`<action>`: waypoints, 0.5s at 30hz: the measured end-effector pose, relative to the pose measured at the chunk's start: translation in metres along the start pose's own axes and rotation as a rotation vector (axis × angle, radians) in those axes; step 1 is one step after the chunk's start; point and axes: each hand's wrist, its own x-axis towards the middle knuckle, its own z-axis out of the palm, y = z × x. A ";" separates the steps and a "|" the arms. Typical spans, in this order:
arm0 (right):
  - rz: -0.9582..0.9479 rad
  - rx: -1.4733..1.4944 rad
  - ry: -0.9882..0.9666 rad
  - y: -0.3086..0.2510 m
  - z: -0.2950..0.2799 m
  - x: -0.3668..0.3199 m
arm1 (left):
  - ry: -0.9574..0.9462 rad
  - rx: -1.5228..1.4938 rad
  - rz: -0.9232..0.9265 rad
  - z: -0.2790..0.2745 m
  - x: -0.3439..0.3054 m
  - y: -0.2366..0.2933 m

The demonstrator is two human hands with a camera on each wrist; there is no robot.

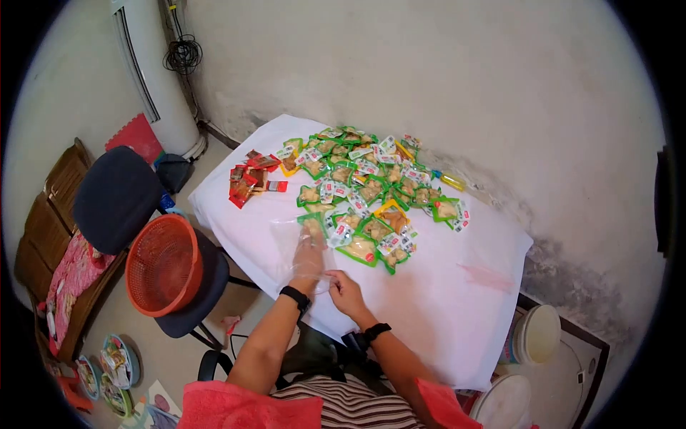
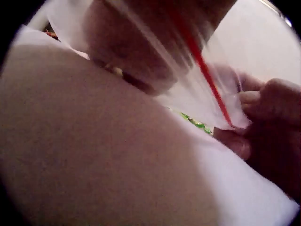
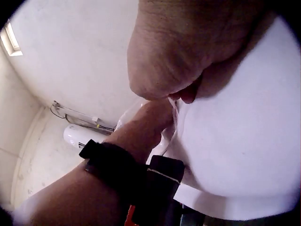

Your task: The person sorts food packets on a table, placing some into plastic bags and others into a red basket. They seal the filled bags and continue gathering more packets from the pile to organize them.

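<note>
The right hand [image 1: 346, 294] pinched the rim of a clear, red-striped plastic bag [image 1: 285, 243] around the left hand [image 1: 309, 250]; too hard a pull might have torn that thin film. Whether the left fingers gripped anything, I couldn't tell. Flat, green-edged plastic packets [image 1: 371, 189] lay just beyond.

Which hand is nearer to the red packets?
Left. The left hand, inside the clear bag, is short of the red packets and to their right; the right hand is farther back and right.
</note>
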 end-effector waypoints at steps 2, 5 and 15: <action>-0.003 -0.004 0.007 0.001 0.000 0.000 | 0.012 0.017 -0.006 0.003 0.005 0.001; -0.027 0.000 0.046 0.001 0.004 0.000 | 0.040 -0.029 -0.010 -0.004 0.004 0.004; -0.144 -0.072 0.170 0.010 0.003 -0.003 | -0.369 -0.207 0.238 -0.065 -0.115 0.015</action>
